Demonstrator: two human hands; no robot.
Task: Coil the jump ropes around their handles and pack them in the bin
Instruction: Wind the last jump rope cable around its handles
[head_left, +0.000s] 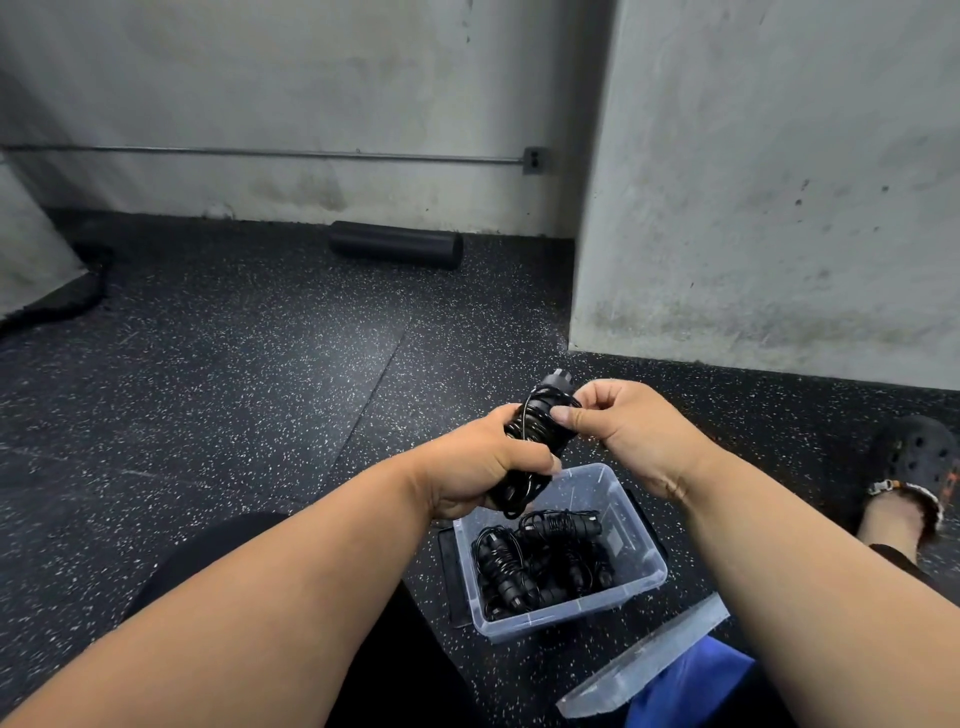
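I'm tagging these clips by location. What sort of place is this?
Probably a gym or workout room: black speckled rubber floor, a black foam roller lying by the bare concrete wall, and a clear plastic bin of coiled black jump ropes.

Both forearms (291, 587) are bare, without sleeves. Black trousers (395, 670) cover the near legs, and a dark perforated clog (917, 462) with a strap sits on the right foot.

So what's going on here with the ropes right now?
A person is winding a thin black jump rope around its handles. The left hand grips the bundle while the right hand pinches the cord near its top, above a clear plastic bin on the speckled floor. Several coiled black ropes already lie inside; the clear lid lies beside it.
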